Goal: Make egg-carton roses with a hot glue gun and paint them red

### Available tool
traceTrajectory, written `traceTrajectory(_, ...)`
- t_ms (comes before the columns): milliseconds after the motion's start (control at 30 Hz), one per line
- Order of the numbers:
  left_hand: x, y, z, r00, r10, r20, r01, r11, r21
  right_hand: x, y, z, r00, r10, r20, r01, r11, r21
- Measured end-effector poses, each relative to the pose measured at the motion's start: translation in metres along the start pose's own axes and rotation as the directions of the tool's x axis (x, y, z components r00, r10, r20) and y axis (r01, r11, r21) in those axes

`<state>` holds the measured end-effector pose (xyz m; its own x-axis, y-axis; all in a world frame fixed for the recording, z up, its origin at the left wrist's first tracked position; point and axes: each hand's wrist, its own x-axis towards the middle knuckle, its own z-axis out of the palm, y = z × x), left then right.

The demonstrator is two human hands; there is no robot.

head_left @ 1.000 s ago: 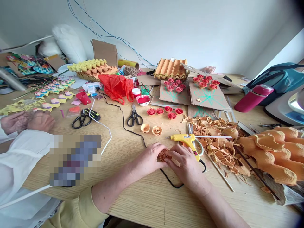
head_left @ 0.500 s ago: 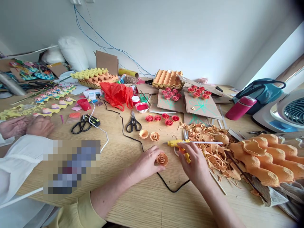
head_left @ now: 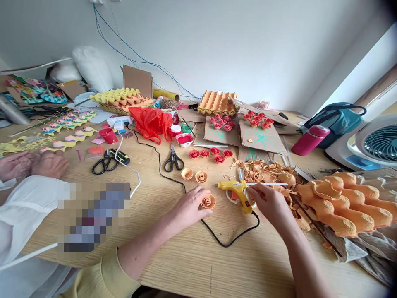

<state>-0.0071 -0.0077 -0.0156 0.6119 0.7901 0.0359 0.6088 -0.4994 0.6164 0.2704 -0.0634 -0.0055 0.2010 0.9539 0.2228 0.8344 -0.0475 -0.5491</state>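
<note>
An orange rose made of egg-carton pieces point(head_left: 208, 201) rests on the table, and my left hand point(head_left: 190, 205) grips its left side between thumb and fingers. To its right lies a yellow glue gun point(head_left: 234, 189), its nozzle pointing left. My right hand point(head_left: 269, 203) is pinched at the rear of the gun, on the white glue stick point(head_left: 279, 184) that sticks out there. Scissors with a white and orange handle point(head_left: 232, 196) lie partly under the gun. Just beyond my left hand are an orange carton cup point(head_left: 187, 174) and another unpainted rose point(head_left: 201, 177).
Several red roses point(head_left: 218, 159) and black scissors point(head_left: 173, 160) lie farther back. Carton scraps point(head_left: 266, 169) and orange egg trays point(head_left: 338, 207) are at right. A black cord point(head_left: 223, 246) loops in front. At left are another person's hands point(head_left: 49, 164).
My right hand has let go of the glue gun's handle and moved right to its rear. The rose and my left hand have shifted slightly left.
</note>
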Motion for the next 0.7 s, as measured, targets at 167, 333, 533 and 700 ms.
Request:
traceTrajectory(167, -0.0015, -0.0041, 0.0018, 1.000, 0.006, -0.008, -0.006, 1.000, 0.029, -0.0006, 0.0054, -0.0041, 0.984, 0.077, 0.161, -0.072, 0.997, -0.033)
traceTrajectory(333, -0.0009, -0.0052, 0.0026, 1.000, -0.004, -0.001, 0.004, 0.999, 0.039, -0.0001, 0.0023, -0.0063, 0.949, 0.121, 0.291, -0.109, 0.992, -0.057)
traceTrajectory(533, 0.0001, -0.0005, -0.0012, 0.999, -0.038, 0.025, 0.036, 0.998, 0.055, 0.0000, 0.0006, -0.0110, 0.909, 0.174, 0.380, -0.144, 0.984, -0.105)
traceTrajectory(700, -0.0005, -0.0004, -0.0026, 0.998, -0.044, 0.042, 0.042, 0.997, 0.060, -0.0001, 0.0024, -0.0106, 0.882, 0.196, 0.429, -0.165, 0.980, -0.109)
